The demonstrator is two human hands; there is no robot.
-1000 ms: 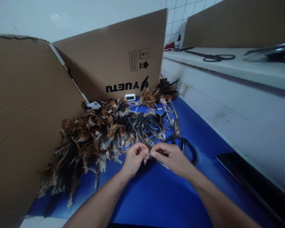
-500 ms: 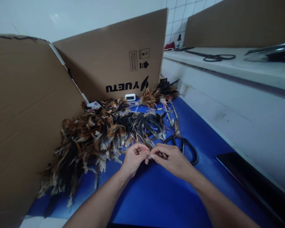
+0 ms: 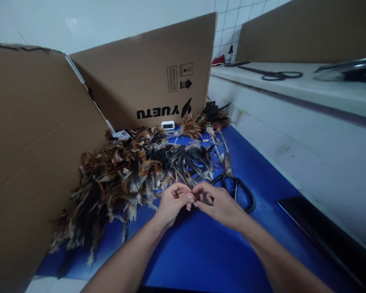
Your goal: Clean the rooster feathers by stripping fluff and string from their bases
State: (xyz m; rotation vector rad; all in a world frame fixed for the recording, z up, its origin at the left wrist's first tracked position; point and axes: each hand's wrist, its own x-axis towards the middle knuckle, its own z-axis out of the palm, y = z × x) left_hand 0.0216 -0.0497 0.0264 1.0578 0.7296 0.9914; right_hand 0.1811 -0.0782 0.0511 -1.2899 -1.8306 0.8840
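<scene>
My left hand [image 3: 173, 204] is closed in a pinch, thumb against the curled fingers. A small pale piece [image 3: 190, 197] shows at its fingertips, too small to name. My right hand [image 3: 218, 203] meets it from the right. Its thumb and index finger are parted around that piece, with the other fingers curled behind; whether they grip anything is hard to see. Just beyond both hands lie loose dark feathers [image 3: 192, 158], part of a large brown and black feather pile [image 3: 125, 171]. Large black-handled scissors [image 3: 245, 194] rest beside my right hand, partly behind it.
Cardboard panels [image 3: 27, 154] wall the blue table [image 3: 207, 252] at left and back. A small white digital display [image 3: 168, 125] stands at the back near a feather bundle [image 3: 216, 116]. A black flat object [image 3: 320, 232] lies at right. Another pair of scissors [image 3: 280, 75] sits on the ledge.
My right thumb and index finger have spread apart from their pinch, the index finger rising slightly. The pale piece shows more clearly. My left hand stays nearly in place.
</scene>
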